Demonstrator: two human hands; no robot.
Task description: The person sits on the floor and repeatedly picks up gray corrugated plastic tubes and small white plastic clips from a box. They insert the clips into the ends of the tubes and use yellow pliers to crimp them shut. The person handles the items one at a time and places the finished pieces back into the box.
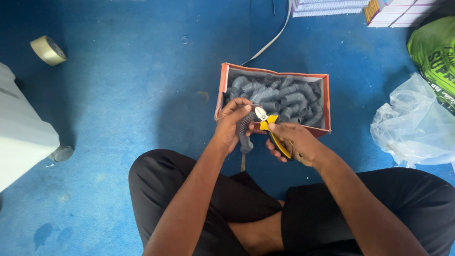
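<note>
Gripping grey corrugated tube (245,129) in left hand (232,124), cutters (270,129) in right hand (290,142)

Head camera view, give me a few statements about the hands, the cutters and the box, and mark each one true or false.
1. The right hand holds yellow-handled cutters. True.
2. The left hand holds a grey ribbed hose piece. True.
3. The orange box holds books. False: it holds grey ribbed hose pieces.
4. The tape roll lies inside the box. False: it lies on the blue floor, far left.
5. The person sits on a chair. False: they sit cross-legged on the floor.
</note>
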